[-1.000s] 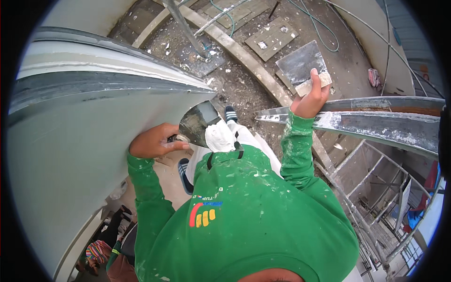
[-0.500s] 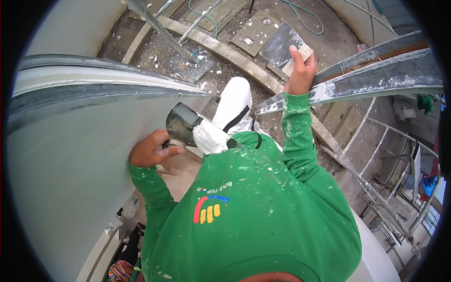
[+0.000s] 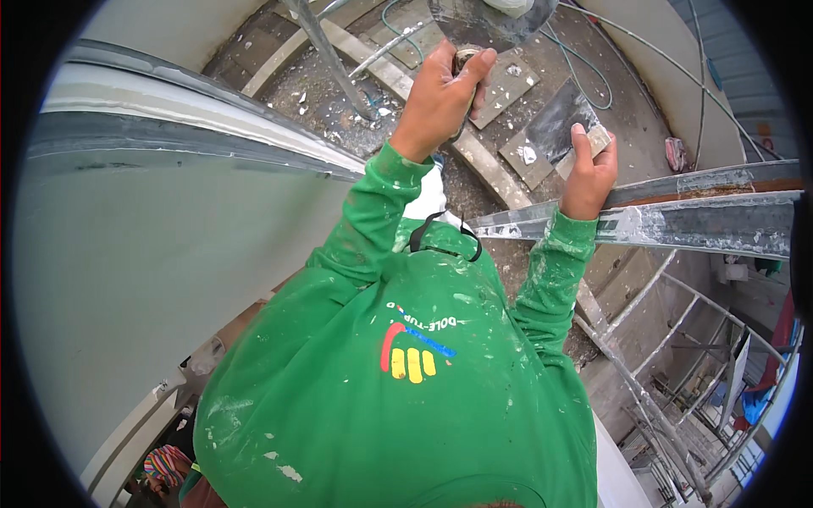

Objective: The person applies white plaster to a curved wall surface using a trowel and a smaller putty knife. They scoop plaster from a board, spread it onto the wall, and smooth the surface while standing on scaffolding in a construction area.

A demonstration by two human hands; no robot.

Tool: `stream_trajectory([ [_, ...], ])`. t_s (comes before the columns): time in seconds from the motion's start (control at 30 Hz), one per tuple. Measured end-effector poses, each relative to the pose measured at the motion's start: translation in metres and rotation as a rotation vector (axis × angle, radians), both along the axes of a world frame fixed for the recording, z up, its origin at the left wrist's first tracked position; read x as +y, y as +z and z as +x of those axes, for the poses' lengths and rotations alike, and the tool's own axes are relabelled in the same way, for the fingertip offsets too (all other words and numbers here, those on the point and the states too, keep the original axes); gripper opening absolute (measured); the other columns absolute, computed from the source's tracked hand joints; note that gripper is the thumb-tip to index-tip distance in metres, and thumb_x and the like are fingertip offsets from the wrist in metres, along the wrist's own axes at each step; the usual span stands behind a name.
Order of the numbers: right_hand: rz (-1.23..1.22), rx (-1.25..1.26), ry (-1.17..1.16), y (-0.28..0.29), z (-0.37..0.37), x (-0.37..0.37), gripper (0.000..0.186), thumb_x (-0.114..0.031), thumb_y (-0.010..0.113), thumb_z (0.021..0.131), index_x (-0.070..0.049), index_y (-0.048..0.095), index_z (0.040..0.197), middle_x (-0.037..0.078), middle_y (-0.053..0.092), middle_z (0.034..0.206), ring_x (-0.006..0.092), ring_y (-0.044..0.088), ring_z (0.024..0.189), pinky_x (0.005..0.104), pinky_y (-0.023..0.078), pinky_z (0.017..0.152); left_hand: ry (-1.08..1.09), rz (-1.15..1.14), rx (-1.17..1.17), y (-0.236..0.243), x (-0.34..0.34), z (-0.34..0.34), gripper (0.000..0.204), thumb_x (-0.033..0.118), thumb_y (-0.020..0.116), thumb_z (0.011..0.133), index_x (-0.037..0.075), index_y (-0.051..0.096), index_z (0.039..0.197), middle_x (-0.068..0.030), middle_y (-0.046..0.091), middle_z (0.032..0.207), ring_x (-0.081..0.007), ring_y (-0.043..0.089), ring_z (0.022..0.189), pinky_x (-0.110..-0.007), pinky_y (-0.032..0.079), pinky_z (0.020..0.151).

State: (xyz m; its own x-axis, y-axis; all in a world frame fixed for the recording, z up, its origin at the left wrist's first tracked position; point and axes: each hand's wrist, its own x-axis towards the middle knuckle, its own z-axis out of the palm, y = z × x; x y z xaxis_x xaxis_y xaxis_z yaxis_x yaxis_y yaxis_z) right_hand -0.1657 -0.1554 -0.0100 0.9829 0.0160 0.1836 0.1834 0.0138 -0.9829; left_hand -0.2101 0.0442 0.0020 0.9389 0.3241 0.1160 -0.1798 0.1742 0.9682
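Fingers [image 3: 439,63] curled round handles [image 3: 599,138]: trowel [image 3: 474,27] left, plate [image 3: 555,123] right

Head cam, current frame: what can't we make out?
All in the head view:
- Wide blade: far end cut off by the top edge.
- White lump on it: also cut off there, so full amount unknown.
- Its handle: mostly covered by the left hand.
- Pale block on the grey plate: partly hidden by the right hand; attachment unclear.
- Person at lower left: mostly cut off by the dark rim.
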Motion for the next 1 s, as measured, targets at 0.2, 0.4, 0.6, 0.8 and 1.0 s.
stream_trajectory([
  [0.2,-0.069,0.024,-0.018,0.016,-0.013,0.014,0.013,-0.009,0.060,0.089,-0.007,0.047,0.092,-0.004,0.045,0.079,0.0038,0.040,0.070,0.0192,0.032,0.060,0.249,0.133,-0.163,0.004,0.027,0.133,0.026,0.027,0.055,0.094,0.003,0.054,0.082,-0.0054,0.055,0.061,-0.0164,0.050,0.048,-0.029,0.037,0.045],
  [0.4,-0.190,0.132,-0.119,0.016,-0.016,0.018,0.016,-0.008,0.058,0.087,-0.006,0.042,0.090,0.001,0.044,0.087,0.0078,0.042,0.075,0.0204,0.035,0.070,0.310,0.156,-0.268,-0.041,0.043,0.212,0.032,0.031,0.056,0.093,0.004,0.052,0.077,-0.0020,0.051,0.056,-0.0117,0.047,0.048,-0.029,0.037,0.047],
  [0.6,-0.328,0.213,-0.221,0.013,-0.025,0.010,0.018,-0.004,0.057,0.082,-0.006,0.041,0.092,0.006,0.044,0.093,0.0120,0.043,0.081,0.0257,0.036,0.074,0.256,0.386,-0.176,-0.086,0.070,0.244,0.041,0.034,0.063,0.089,-0.007,0.054,0.091,-0.0079,0.057,0.065,-0.0144,0.056,0.058,-0.031,0.046,0.056],
  [0.8,-0.392,0.213,-0.285,0.007,-0.005,0.012,0.019,-0.005,0.058,0.082,-0.006,0.042,0.091,0.007,0.044,0.094,0.0162,0.040,0.090,0.0328,0.033,0.085,-0.025,0.365,-0.053,-0.077,0.116,0.260,0.031,0.031,0.061,0.091,0.001,0.054,0.089,-0.0040,0.054,0.065,-0.0097,0.051,0.054,-0.025,0.042,0.051],
  [1.0,-0.437,0.310,-0.419,0.007,-0.001,0.009,0.018,-0.013,0.060,0.087,-0.004,0.047,0.096,0.001,0.044,0.089,0.0088,0.042,0.078,0.0228,0.035,0.071,-0.035,0.216,-0.116,-0.075,0.159,0.272,0.022,0.024,0.058,0.093,0.003,0.051,0.094,-0.0033,0.055,0.075,-0.0096,0.052,0.061,-0.024,0.042,0.050],
])
